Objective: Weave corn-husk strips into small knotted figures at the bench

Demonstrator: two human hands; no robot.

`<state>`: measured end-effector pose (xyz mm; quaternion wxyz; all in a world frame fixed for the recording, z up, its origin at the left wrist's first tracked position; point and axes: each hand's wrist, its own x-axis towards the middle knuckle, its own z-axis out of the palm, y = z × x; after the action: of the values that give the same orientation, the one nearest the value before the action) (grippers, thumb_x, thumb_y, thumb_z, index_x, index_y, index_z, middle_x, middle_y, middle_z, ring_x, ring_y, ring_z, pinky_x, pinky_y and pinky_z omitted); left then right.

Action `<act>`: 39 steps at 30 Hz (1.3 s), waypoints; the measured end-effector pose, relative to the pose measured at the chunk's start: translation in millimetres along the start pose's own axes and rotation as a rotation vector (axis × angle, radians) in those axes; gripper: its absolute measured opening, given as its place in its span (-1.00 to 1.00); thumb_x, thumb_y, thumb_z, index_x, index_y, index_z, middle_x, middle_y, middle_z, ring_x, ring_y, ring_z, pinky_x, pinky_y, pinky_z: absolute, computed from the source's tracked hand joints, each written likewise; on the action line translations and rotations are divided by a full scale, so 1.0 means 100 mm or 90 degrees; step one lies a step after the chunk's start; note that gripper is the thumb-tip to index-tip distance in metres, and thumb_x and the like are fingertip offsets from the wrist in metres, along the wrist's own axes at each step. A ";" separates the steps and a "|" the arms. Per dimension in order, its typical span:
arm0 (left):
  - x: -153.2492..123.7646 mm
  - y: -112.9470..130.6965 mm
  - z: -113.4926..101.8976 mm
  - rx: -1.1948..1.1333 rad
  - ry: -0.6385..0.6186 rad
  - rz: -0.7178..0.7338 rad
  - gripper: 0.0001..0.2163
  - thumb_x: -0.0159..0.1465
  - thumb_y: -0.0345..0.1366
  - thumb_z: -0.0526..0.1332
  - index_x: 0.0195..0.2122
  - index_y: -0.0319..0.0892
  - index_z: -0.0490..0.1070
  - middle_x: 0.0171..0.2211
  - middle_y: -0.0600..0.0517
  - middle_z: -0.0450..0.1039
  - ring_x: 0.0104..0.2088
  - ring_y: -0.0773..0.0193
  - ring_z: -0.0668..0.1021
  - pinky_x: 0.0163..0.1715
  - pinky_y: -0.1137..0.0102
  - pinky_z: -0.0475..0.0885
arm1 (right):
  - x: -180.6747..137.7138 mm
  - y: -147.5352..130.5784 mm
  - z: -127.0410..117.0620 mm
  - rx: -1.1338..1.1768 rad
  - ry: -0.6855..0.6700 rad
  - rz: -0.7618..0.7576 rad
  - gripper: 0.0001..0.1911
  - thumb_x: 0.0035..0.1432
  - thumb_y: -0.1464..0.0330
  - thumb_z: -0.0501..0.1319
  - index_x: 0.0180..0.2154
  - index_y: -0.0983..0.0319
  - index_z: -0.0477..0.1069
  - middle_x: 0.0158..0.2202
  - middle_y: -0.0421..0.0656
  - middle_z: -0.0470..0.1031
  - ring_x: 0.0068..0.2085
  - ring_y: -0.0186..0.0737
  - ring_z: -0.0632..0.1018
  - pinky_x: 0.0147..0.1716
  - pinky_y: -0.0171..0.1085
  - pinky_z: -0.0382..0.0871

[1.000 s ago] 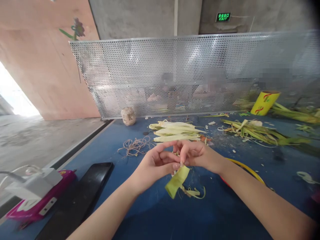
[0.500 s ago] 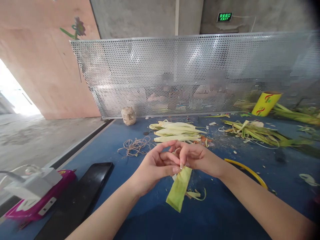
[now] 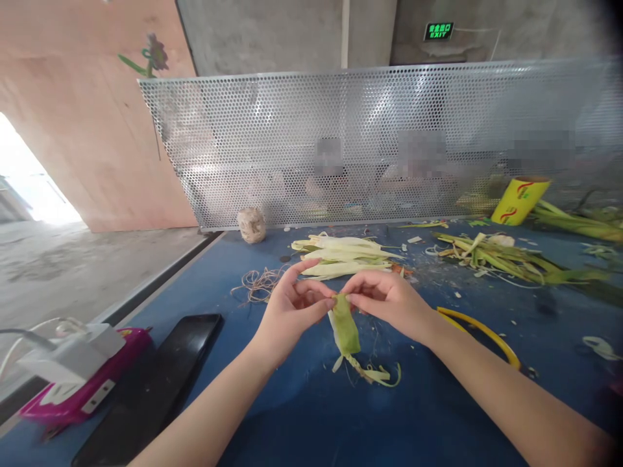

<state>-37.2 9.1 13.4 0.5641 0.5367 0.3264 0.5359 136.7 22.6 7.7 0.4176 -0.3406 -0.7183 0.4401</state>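
A short piece of green corn husk (image 3: 346, 327) hangs between my two hands, pinched along its top edge. My left hand (image 3: 296, 305) grips its upper left corner between thumb and finger, the other fingers curled. At the upper right corner, my right hand (image 3: 384, 299) pinches the same piece. Below it, a thin twisted husk strip (image 3: 372, 374) with a curled end lies on the blue table. Just beyond my hands is a pile of pale husks (image 3: 345, 253). Left of that pile sits a tangle of brown string (image 3: 257, 285).
A black phone (image 3: 195, 337) and a magenta power strip (image 3: 97, 383) with a white plug lie at left. A yellow hoop (image 3: 491, 338), green husk scraps (image 3: 501, 256) and a yellow tube (image 3: 520, 201) are at right. A perforated metal screen (image 3: 292, 149) stands behind, with people beyond it.
My hands have moved slightly apart, from overlapping fingers to pinching separate corners. The husk piece has risen and turned, and more of the twisted strip beneath it shows.
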 end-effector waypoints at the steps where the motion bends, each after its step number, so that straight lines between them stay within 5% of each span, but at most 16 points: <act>1: -0.01 0.00 0.01 0.006 0.002 0.001 -0.43 -0.01 -0.50 0.32 0.03 -0.20 0.16 -0.49 0.11 0.41 -0.56 0.47 0.39 -0.62 0.56 0.26 | 0.00 0.00 0.02 -0.019 0.013 -0.008 -0.92 0.05 0.45 0.16 -0.40 0.21 0.42 -0.47 -0.23 0.48 -0.45 -0.37 0.49 -0.44 -0.38 0.38; 7: -0.02 0.04 0.05 -0.008 0.011 -0.034 -0.40 0.01 -0.44 0.31 0.07 -0.12 0.11 -0.47 0.14 0.34 -0.57 0.45 0.39 -0.73 0.59 0.18 | -0.02 0.05 0.07 -0.121 0.099 -0.117 -0.89 0.02 0.47 0.15 -0.40 0.21 0.45 -0.47 -0.20 0.48 -0.48 -0.33 0.46 -0.50 -0.34 0.35; 12: -0.02 0.06 0.04 -0.030 -0.028 -0.168 -0.57 0.10 -0.30 0.27 -0.01 -0.19 0.21 -0.51 0.12 0.33 -0.57 0.40 0.44 -0.75 0.57 0.25 | -0.06 0.03 0.07 -0.163 0.081 -0.211 -0.86 0.03 0.50 0.13 -0.42 0.21 0.44 -0.47 -0.19 0.45 -0.45 -0.35 0.44 -0.53 -0.39 0.32; 23: 0.00 0.09 -0.03 -0.084 -0.115 -0.298 -0.58 0.11 -0.44 0.26 0.01 -0.29 0.24 -0.49 0.01 0.47 -0.53 0.37 0.52 -0.63 0.54 0.41 | -0.07 -0.02 0.05 -0.236 0.065 -0.287 -0.86 0.06 0.51 0.13 -0.41 0.22 0.44 -0.47 -0.20 0.43 -0.49 -0.41 0.40 -0.57 -0.43 0.28; 31: 0.01 0.10 -0.03 -0.050 -0.101 -0.313 -0.62 0.13 -0.45 0.23 0.00 -0.29 0.25 -0.50 -0.02 0.48 -0.55 0.39 0.51 -0.63 0.56 0.39 | -0.07 -0.03 0.04 -0.196 0.035 -0.191 -0.86 0.04 0.49 0.14 -0.41 0.22 0.46 -0.45 -0.18 0.46 -0.44 -0.37 0.45 -0.57 -0.43 0.33; 39: 0.01 0.07 -0.03 0.063 -0.055 -0.128 -0.44 0.00 -0.44 0.33 0.04 -0.28 0.19 -0.54 0.04 0.50 -0.61 0.37 0.47 -0.62 0.48 0.42 | -0.06 0.05 0.05 0.001 -0.012 0.021 -0.88 0.09 0.44 0.12 -0.33 0.21 0.42 -0.51 -0.24 0.44 -0.64 -0.43 0.44 -0.68 -0.43 0.40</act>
<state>-41.5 9.5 20.0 0.6011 0.5513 0.3801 0.4362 135.2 17.4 -0.4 0.4041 -0.3477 -0.7161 0.4505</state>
